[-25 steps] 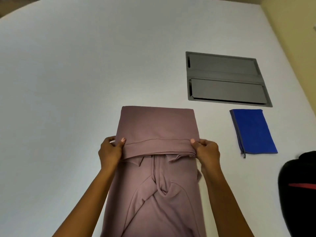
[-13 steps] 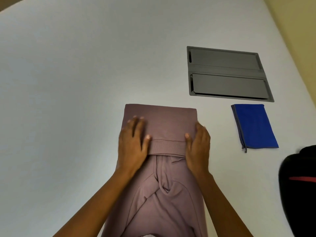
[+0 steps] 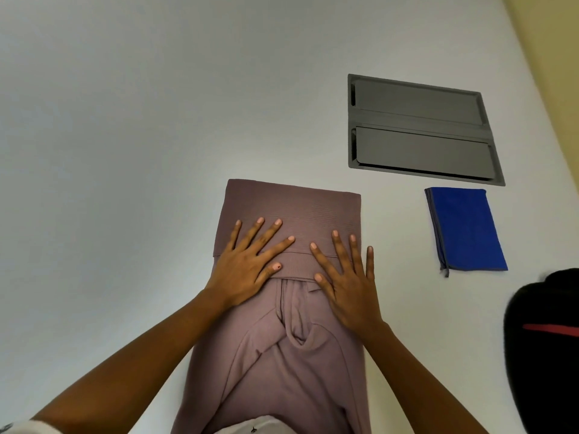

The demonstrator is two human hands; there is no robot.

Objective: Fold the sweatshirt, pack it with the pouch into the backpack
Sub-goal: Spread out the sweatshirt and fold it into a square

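Observation:
A mauve sweatshirt (image 3: 291, 205) lies lengthwise on the white table, its sleeves folded inward and its far end folded back toward me. My left hand (image 3: 250, 264) lies flat on the left side of that folded flap, fingers spread. My right hand (image 3: 347, 277) presses flat on the right side of the flap, fingers straight. A blue pouch (image 3: 466, 230) with a grey zipper edge lies to the right of the sweatshirt. The black backpack (image 3: 545, 349) with a red stripe sits at the right edge, partly cut off.
A grey recessed panel (image 3: 419, 130) with two flaps is set into the white table (image 3: 125, 151) beyond the pouch. A yellowish wall or floor (image 3: 554, 42) shows past the table's right edge.
Both hands let go of the flap's hem they were pinching, then laid flat on the fold and spread their fingers. The flap now lies down on the sweatshirt.

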